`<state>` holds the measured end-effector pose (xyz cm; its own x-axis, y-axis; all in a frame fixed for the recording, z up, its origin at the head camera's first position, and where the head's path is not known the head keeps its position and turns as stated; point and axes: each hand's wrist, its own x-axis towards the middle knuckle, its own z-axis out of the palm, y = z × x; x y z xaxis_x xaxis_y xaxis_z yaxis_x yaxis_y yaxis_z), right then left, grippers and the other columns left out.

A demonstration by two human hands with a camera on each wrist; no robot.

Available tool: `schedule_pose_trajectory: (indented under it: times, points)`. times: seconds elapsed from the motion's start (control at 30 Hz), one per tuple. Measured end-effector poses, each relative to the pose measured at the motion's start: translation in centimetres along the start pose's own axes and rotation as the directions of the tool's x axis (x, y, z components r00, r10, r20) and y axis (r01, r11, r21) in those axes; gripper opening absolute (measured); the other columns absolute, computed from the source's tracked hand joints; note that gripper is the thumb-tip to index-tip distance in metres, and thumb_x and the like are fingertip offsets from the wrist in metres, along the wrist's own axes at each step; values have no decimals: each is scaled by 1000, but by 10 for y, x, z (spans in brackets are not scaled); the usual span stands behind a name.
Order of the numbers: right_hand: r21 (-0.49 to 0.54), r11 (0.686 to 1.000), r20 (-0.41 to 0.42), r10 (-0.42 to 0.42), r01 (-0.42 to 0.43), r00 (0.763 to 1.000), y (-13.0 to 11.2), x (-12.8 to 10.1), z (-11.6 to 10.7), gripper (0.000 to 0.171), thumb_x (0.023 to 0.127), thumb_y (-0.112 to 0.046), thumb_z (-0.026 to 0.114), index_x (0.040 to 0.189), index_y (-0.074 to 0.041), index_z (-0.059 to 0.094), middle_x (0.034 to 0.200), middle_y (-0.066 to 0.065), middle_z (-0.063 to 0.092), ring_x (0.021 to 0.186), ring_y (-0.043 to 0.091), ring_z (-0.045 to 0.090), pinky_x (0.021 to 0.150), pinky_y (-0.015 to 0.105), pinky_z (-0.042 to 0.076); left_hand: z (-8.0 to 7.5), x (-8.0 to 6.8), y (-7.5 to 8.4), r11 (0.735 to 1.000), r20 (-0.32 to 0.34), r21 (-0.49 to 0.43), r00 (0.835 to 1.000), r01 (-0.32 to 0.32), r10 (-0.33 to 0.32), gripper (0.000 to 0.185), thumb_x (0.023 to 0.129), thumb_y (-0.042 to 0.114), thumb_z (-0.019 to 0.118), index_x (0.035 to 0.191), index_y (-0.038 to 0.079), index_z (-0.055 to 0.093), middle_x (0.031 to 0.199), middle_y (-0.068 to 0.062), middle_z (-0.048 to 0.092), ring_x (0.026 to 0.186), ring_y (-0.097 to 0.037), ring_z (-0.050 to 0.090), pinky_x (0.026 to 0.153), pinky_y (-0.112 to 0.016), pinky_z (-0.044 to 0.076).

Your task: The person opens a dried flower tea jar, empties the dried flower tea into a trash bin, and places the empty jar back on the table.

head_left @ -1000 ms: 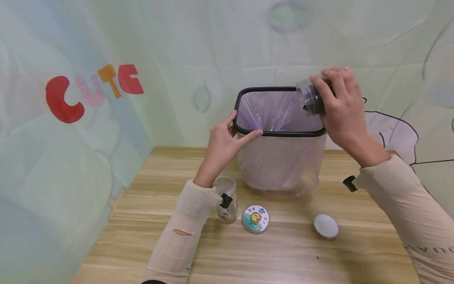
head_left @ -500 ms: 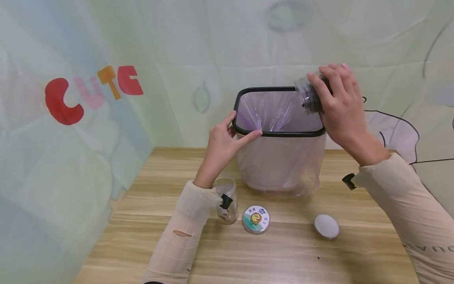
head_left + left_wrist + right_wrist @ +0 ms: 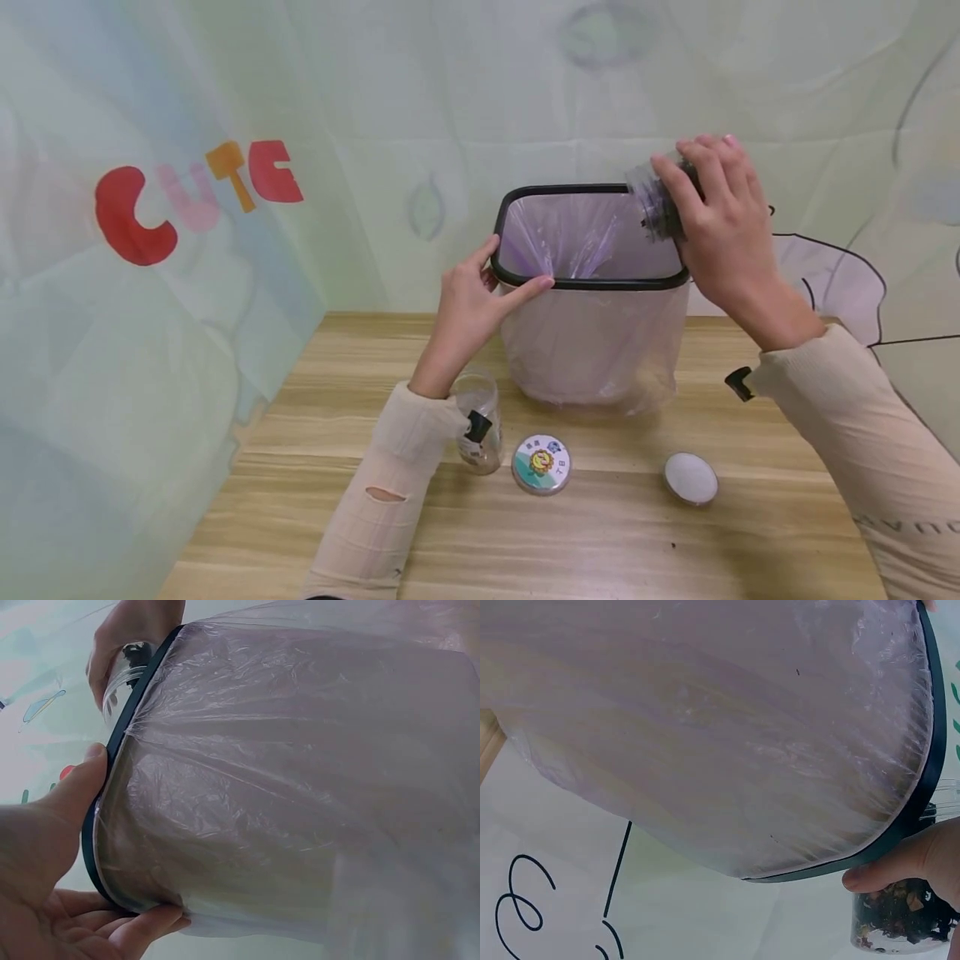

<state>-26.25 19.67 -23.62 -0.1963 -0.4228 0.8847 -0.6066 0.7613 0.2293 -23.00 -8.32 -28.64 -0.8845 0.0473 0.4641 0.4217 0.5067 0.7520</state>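
A trash bin (image 3: 592, 342) with a black rim and a thin clear plastic liner stands at the table's back. My left hand (image 3: 474, 304) grips the rim at its left front corner, thumb on the front edge and fingers outside the left side. Over the right end of the rim, my right hand (image 3: 723, 221) holds a clear jar (image 3: 651, 204) tilted on its side, mouth toward the bin's inside. Dark dried bits with some brownish pieces, perhaps loose tea, lie in the jar (image 3: 900, 919) in the right wrist view. The bottom inside the bin is hidden.
Behind my left wrist stands another clear jar (image 3: 480, 433), partly covered by the sleeve. A printed round lid (image 3: 542, 463) and a plain white lid (image 3: 690, 478) lie on the wooden table (image 3: 600, 542). A dark crumb (image 3: 673, 545) sits near the front. Printed cloth hangs behind.
The jar and my right hand have shifted slightly up and left since a second ago; the jar looks more blurred now. My left hand stays on the rim.
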Motion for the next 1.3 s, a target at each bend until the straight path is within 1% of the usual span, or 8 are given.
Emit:
schedule_pose_trajectory:
  times: [0.3,0.43,0.57,0.67,0.8,0.9,1.1,1.3]
  points:
    - [-7,1000,16,10,-10,1000,2,-2,2,54,88,24,35,132,0,56,131,28,52,126,46,44,117,48,24,-1,-1,-2,1000,-8,8,1000,1,-1,92,76,48,84,147,2,47,64,2,39,60,-11,36,53,-26,30]
    - [-5,1000,24,16,-16,1000,3,-3,3,56,86,25,36,133,0,56,132,27,51,127,45,44,117,48,24,-1,-1,-2,1000,-9,10,1000,1,-1,91,77,49,84,147,3,48,63,1,39,60,-11,35,53,-27,29]
    - [-1,1000,13,16,-16,1000,3,-2,4,53,88,23,38,131,0,56,131,28,52,126,45,44,117,49,24,-2,0,-3,1000,-15,18,1000,-17,17,89,77,49,84,146,4,50,63,0,39,60,-11,35,53,-27,29]
    - [0,1000,5,9,-9,1000,4,-2,5,51,89,22,37,131,0,57,130,28,52,126,45,44,116,49,25,-2,0,-3,999,-14,19,1000,-26,27,86,77,48,84,144,4,52,64,0,40,60,-11,35,54,-27,29]
    - [-5,1000,-3,-1,1,1000,3,-2,5,49,93,20,34,131,1,56,130,28,52,125,45,45,116,49,26,-1,1,-4,999,-14,22,999,-29,30,83,77,48,84,142,5,54,64,0,39,60,-11,34,53,-27,28]
    - [-5,1000,-10,2,-2,1000,4,-1,5,46,94,19,35,130,0,57,129,28,53,125,45,45,116,49,26,-1,1,-4,999,-13,24,1000,-26,27,84,77,48,84,143,5,53,64,0,38,59,-11,34,53,-27,28]
    - [-4,1000,-17,-2,2,1000,4,0,5,44,95,18,37,130,0,57,129,27,53,125,45,45,116,49,26,-1,1,-3,1000,-9,17,1000,-13,13,87,77,48,84,145,5,51,65,1,39,61,-11,35,54,-27,29]
    - [-2,1000,-25,-6,6,1000,4,0,4,46,95,19,35,129,1,58,129,28,54,125,45,46,116,49,26,-1,2,-4,999,-12,22,1000,-25,25,86,77,48,84,144,5,52,65,0,41,61,-11,36,54,-27,30]
